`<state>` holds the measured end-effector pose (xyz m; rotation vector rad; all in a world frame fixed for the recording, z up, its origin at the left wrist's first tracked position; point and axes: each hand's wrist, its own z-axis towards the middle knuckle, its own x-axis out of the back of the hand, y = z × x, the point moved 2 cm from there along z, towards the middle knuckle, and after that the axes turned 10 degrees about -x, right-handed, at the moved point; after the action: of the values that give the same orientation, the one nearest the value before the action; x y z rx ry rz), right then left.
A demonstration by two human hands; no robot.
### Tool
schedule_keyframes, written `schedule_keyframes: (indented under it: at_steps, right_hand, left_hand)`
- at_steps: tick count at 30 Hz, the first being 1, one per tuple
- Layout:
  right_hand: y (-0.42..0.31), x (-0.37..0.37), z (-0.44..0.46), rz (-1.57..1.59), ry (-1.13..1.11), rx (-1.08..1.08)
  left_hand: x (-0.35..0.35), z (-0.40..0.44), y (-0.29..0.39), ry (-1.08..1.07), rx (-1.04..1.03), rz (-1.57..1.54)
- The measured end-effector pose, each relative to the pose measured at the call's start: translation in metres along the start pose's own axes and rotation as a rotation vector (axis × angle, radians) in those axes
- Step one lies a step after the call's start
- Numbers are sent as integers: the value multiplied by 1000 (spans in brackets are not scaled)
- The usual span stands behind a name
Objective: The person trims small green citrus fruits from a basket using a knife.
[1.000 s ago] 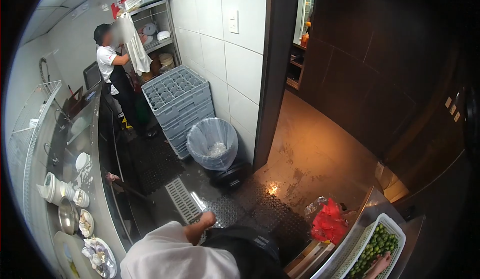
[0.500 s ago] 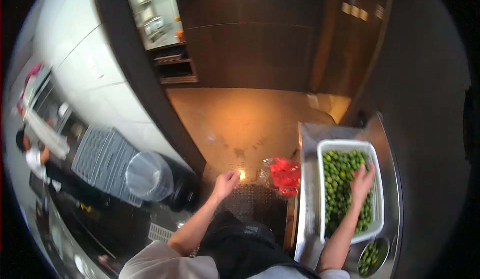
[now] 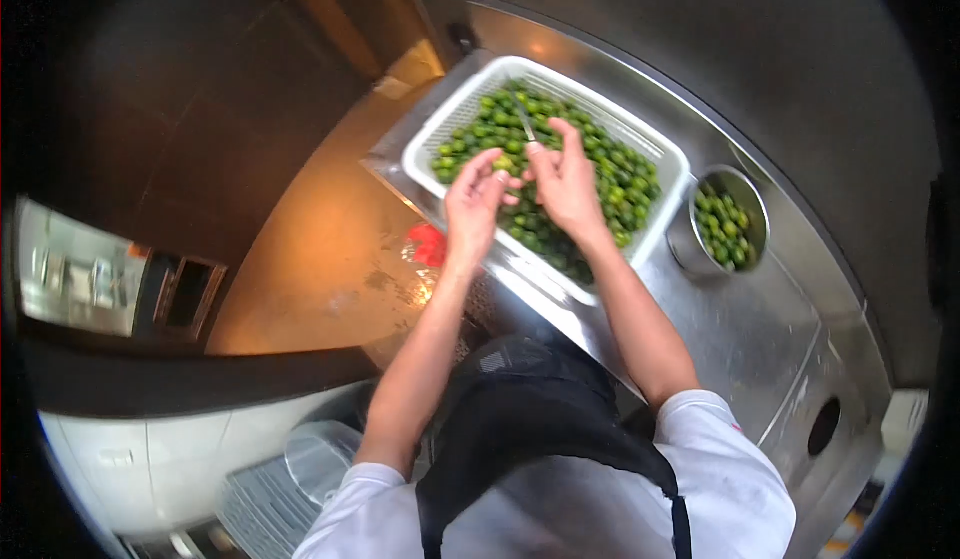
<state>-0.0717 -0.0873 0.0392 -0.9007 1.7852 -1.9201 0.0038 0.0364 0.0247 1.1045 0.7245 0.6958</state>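
Observation:
A white plastic basket (image 3: 425,149) full of small green citrus fruits (image 3: 625,184) rests on the steel counter. Above its near side, my left hand (image 3: 478,199) pinches a yellowish-green fruit (image 3: 503,163) between its fingers. My right hand (image 3: 568,184) is just beside it and grips a small knife (image 3: 523,116), whose blade points away from me over the fruits. To the right of the basket stands a round metal container (image 3: 690,244) holding more of the same green fruits.
The steel counter (image 3: 745,339) extends to the right and has a dark round hole (image 3: 824,426). A red bag (image 3: 428,244) lies low beside the counter. At the lower left are a lined bin (image 3: 320,454) and stacked grey racks (image 3: 262,509).
The view has swung toward the counter. My left hand has come over the basket and now has a fruit. My right hand now shows a knife. The other person is out of view.

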Motion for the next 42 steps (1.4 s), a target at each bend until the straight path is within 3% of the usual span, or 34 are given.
schedule_keyframes:
  at_steps: [4, 9, 13, 19, 25, 29, 36, 42]
  right_hand:
    - [12, 11, -26, 153, -48, -25]
    - [4, 18, -29, -131, -59, 107]
    - [10, 12, -28, -138, -96, 217]
    - [14, 7, -30, -165, -156, 226]
    - [10, 8, -35, -227, -181, 257]
    - [13, 8, -31, -191, -133, 283]
    - [13, 14, -24, -114, 80, 103]
    - [17, 13, -23, -152, 91, 80]
  left_hand:
    - [-14, -1, -22, -85, -36, -166]
    - [-3, 2, -30, -85, 14, -158]
    - [3, 2, -36, -55, 9, -172]
    - [1, 1, -26, -71, 18, -392]
    - [3, 0, -28, -68, -18, -420]
    - [1, 3, -28, -26, 14, -379]
    - [0, 1, -23, -74, 0, -281]
    - [-3, 1, -23, -38, -30, -146]
